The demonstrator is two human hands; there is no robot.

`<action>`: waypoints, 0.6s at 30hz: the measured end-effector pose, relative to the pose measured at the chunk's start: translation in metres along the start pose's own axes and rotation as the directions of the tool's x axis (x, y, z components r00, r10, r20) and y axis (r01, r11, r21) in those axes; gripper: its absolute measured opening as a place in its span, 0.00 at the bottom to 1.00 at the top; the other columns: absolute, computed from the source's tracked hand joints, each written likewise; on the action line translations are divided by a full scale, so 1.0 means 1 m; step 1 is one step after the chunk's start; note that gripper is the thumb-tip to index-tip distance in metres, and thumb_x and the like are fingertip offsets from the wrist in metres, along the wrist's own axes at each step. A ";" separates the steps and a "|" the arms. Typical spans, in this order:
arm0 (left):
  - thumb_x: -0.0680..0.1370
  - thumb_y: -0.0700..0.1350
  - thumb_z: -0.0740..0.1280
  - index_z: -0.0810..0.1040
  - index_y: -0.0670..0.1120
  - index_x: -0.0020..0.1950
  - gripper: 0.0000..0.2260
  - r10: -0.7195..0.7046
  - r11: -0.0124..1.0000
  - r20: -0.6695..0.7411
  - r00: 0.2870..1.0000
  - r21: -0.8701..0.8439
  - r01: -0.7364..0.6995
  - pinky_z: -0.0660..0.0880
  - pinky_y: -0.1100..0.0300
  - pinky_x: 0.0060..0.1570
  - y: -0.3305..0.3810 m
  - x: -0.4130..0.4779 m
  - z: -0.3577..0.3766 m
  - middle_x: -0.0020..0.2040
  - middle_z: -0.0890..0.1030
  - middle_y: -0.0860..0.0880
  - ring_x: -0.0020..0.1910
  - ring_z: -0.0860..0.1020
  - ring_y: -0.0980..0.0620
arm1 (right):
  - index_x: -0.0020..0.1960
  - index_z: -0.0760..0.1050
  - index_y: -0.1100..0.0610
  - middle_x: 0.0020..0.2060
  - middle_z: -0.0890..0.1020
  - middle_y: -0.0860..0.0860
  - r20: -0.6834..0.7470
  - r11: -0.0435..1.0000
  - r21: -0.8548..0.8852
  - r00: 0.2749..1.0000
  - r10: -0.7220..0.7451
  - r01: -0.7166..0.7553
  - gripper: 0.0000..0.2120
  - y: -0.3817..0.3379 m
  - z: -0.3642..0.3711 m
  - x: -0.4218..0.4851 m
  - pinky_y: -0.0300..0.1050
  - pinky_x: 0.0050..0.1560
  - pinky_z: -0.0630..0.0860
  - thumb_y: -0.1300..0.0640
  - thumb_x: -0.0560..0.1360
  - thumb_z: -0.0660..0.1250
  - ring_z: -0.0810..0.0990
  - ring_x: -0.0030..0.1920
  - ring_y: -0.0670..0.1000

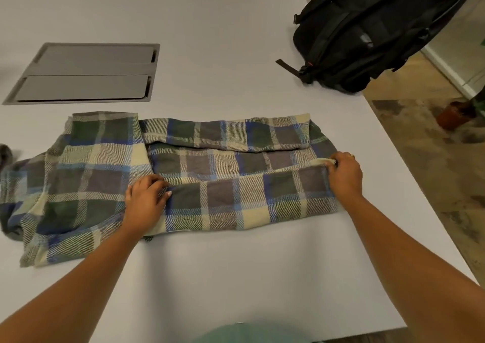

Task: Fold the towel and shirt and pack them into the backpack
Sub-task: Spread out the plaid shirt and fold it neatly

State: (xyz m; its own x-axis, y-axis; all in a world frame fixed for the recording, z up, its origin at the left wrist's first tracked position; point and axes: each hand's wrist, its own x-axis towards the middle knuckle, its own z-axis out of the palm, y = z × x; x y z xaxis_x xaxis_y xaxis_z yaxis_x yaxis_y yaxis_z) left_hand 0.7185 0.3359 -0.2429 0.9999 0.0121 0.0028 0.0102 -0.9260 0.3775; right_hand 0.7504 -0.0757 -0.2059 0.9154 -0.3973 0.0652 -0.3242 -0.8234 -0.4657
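Past a teal-green blur at six o'clock, the left hand pinches the centre flap of the blue-green plaid woven shirt, and the right hand grips its three o'clock end. Best carry both toward twelve together, edges level.

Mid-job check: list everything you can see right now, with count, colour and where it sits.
plaid shirt: one, blue-green-cream, table centre, partly folded
backpack: one, black, table's far right corner
grey cloth: one, left edge, mostly cut off
hatch panel: one, grey, set in table, far left
table: one, white, bearing shirt and backpack
pot: one, reddish, floor at right
left grip: one, pinching shirt's fold, centre
right grip: one, pinching shirt's right edge
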 end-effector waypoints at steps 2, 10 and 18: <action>0.78 0.47 0.64 0.74 0.44 0.64 0.16 -0.025 1.000 -0.029 0.999 0.009 0.025 0.51 0.40 0.71 -0.001 -0.005 0.005 0.68 0.69 0.42 0.69 0.64 0.42 | 0.57 0.74 0.67 0.56 0.75 0.64 0.014 0.999 0.019 0.999 0.048 -0.049 0.10 -0.003 0.007 0.002 0.45 0.48 0.69 0.64 0.79 0.59 0.75 0.54 0.61; 0.73 0.66 0.40 0.50 0.43 0.77 0.39 -0.184 0.966 -0.023 0.983 0.180 0.185 0.37 0.50 0.71 -0.003 -0.017 0.016 0.77 0.51 0.44 0.76 0.47 0.47 | 0.74 0.58 0.60 0.75 0.57 0.58 0.081 0.999 -0.047 0.997 -0.010 0.014 0.30 -0.006 0.055 -0.036 0.58 0.72 0.55 0.45 0.78 0.59 0.55 0.74 0.59; 0.69 0.70 0.33 0.47 0.43 0.77 0.45 -0.196 0.951 0.043 0.980 0.251 0.179 0.35 0.49 0.70 -0.003 -0.019 0.015 0.77 0.47 0.44 0.76 0.44 0.47 | 0.76 0.52 0.54 0.76 0.52 0.55 0.147 0.966 -0.252 0.989 -0.023 0.060 0.38 0.022 0.058 -0.037 0.60 0.72 0.45 0.34 0.73 0.43 0.49 0.76 0.57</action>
State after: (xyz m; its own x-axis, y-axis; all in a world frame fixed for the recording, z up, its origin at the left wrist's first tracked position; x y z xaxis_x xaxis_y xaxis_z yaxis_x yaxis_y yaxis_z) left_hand 0.6995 0.3323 -0.2583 0.9779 0.1769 -0.1112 0.1905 -0.9735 0.1266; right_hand 0.7232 -0.0555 -0.2693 0.9476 -0.3145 -0.0551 -0.3187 -0.9210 -0.2240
